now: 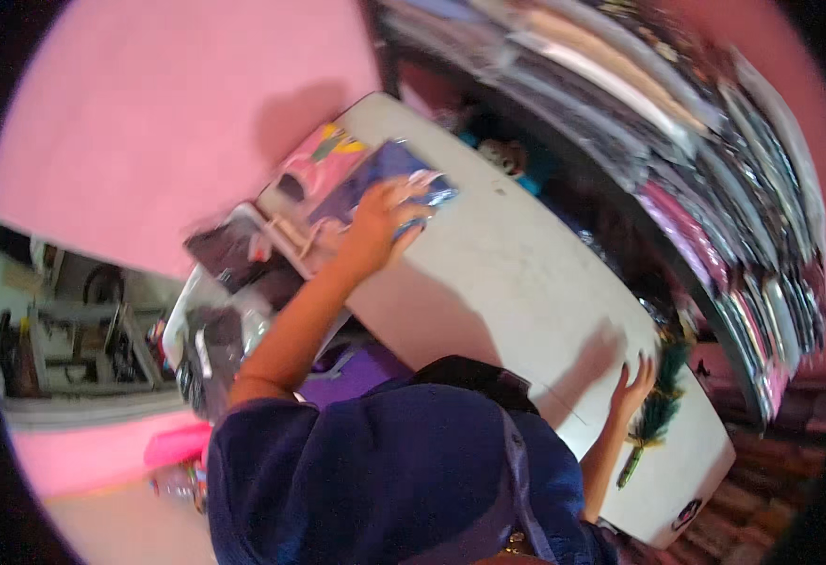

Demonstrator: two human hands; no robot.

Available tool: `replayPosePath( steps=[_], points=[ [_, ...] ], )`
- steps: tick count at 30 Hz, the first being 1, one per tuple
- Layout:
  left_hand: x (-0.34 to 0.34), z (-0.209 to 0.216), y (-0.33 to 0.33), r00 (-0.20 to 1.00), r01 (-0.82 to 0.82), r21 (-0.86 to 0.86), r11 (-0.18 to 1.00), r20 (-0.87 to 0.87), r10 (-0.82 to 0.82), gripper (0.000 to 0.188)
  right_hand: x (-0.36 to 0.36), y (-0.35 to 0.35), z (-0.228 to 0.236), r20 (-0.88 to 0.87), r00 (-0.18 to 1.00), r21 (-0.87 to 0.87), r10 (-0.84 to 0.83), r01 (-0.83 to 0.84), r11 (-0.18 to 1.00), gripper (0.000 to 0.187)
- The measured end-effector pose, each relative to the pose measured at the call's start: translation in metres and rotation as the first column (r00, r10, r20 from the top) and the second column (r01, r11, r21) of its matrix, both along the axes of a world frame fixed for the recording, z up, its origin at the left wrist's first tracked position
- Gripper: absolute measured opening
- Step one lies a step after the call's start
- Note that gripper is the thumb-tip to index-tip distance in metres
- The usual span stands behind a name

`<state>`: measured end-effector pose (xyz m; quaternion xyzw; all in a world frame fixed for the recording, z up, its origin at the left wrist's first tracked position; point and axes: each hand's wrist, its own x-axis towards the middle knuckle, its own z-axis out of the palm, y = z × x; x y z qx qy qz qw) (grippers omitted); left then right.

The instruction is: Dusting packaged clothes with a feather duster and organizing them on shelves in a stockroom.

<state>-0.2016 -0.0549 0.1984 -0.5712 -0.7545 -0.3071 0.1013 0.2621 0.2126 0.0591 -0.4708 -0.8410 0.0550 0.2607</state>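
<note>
The left hand (375, 231) at the navy packet (352, 195). The packet, in glossy clear film, lies toward the far left end of the white table (526, 273), overlapping or just beside a pink packet (311, 162) with yellow markings. The left hand reaches over the navy packet; its fingers look spread across the film, but blur hides whether they pinch it or merely press, so the grip cannot be told. The right hand (631, 388) is well apart from the left, near the table's other end. Its fingers stand apart and hold nothing visible; they are just beside a green sprig (663, 405), and contact with it cannot be made out.

The step in hand appears to be handling or placing the navy packet with the left hand alone. Should the packet be lifted, the move calls for a firm hold at its edge, since smooth film is likely to slip and the pink packet could be dragged along. Should it be straightened, a flat, light push seems enough. The right hand, being unburdened, could help steady the packet. To the right, a shelf bears rows of wrapped packets (611, 94).
</note>
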Motion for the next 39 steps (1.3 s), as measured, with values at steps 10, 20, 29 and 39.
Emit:
replayPosePath(
  steps=[10, 20, 29, 39],
  points=[
    [0.101, -0.077, -0.184, 0.848, -0.314, -0.102, 0.944, 0.416, 0.328, 0.027, 0.036, -0.079, -0.079, 0.24, 0.952, -0.024, -0.191, 0.202, 0.979, 0.058],
    [0.01, -0.06, -0.315, 0.547, -0.835, 0.205, 0.511, 0.214, 0.809, 0.03, 0.051, -0.072, -0.091, 0.172, 0.979, -0.044, -0.112, 0.121, 0.992, 0.052],
    [0.096, -0.13, -0.364, 0.251, -0.914, -0.375, 0.157, -0.216, 0.944, 0.076, 0.044, -0.066, -0.099, 0.191, 0.974, 0.006, -0.121, 0.123, 0.992, 0.048],
    [0.098, -0.135, -0.364, 0.292, -0.865, -0.472, 0.17, -0.198, 0.936, 0.094, 0.043, -0.065, -0.105, 0.251, 0.937, 0.03, -0.241, 0.241, 0.97, 0.045]
  ],
)
